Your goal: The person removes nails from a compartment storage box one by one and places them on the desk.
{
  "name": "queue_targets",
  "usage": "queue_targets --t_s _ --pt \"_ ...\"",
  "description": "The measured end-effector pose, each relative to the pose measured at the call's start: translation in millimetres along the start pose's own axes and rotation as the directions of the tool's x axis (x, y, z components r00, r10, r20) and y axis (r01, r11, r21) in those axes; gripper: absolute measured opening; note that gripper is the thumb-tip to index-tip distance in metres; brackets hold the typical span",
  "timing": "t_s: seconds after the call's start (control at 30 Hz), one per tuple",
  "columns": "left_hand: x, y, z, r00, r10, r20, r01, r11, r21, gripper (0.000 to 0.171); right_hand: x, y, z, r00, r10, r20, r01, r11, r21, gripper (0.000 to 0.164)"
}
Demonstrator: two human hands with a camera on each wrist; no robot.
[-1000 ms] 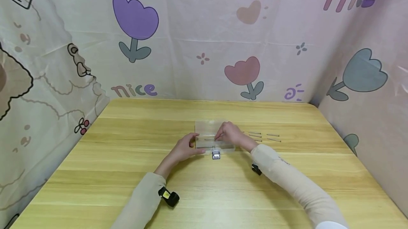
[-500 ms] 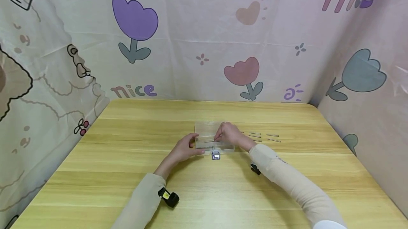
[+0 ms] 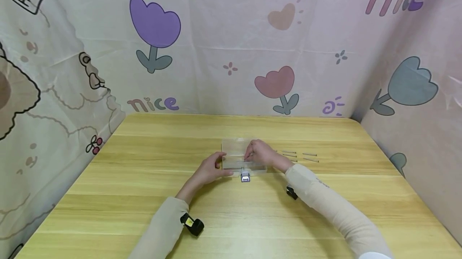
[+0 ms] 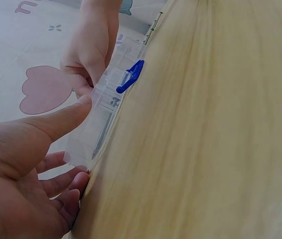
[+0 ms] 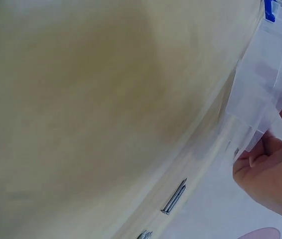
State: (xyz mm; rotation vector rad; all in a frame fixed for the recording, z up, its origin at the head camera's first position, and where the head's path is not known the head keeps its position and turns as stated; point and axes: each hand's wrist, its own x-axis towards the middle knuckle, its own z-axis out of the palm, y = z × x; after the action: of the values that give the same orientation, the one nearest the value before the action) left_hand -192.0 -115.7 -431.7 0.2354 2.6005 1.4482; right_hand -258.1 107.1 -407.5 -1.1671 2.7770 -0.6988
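A clear plastic box [image 3: 258, 169] lies on the table with its lid [image 3: 232, 146] raised at the back and a blue latch [image 4: 131, 77] hanging at the front. My left hand [image 3: 209, 167] holds the box's left end, thumb on the front wall and fingers round the far side. Inside, my right hand [image 3: 261, 151] reaches down and pinches a nail, which is hard to make out against the divider; the fingertips are partly hidden by the box in both wrist views. Long metal nails [image 4: 101, 132] lie in the front compartment.
Several loose nails [image 3: 311, 159] lie on the wooden table [image 3: 231, 219] to the right of the box, partly behind the right forearm. Two lie close together as a pair of nails [image 5: 175, 196]. A printed cloth [image 3: 216, 18] hangs behind the table and at its sides.
The nail under my right fingertips showed clearly before; it has sunk lower into the box and is now barely visible. My left hand and the box stay in place. The head view shifts slightly.
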Motion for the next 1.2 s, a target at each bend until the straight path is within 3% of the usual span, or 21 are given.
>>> queue_targets --t_s 0.2,0.6,0.9,1.2 --pt "-0.3 0.3 -0.3 1.0 -0.007 0.005 0.007 1.0 -0.003 0.075 -2.7 0.0 -6.4 0.999 0.011 0.034 -0.014 0.997 0.076 0.005" --pt "-0.4 0.0 0.7 1.0 -0.01 -0.001 0.01 1.0 -0.004 0.075 -9.4 4.6 -18.3 0.997 0.075 0.014 -0.076 0.988 0.131 0.005" --pt "-2.8 2.9 -1.3 1.0 -0.014 0.008 0.014 1.0 -0.005 0.076 -22.2 16.0 -31.6 0.998 0.027 -0.054 -0.025 0.999 0.04 0.01" --pt "-1.9 2.2 -1.2 1.0 -0.021 0.01 0.021 1.0 -0.01 0.075 -42.2 30.0 -45.2 0.997 0.034 -0.073 -0.035 0.999 -0.008 0.007"
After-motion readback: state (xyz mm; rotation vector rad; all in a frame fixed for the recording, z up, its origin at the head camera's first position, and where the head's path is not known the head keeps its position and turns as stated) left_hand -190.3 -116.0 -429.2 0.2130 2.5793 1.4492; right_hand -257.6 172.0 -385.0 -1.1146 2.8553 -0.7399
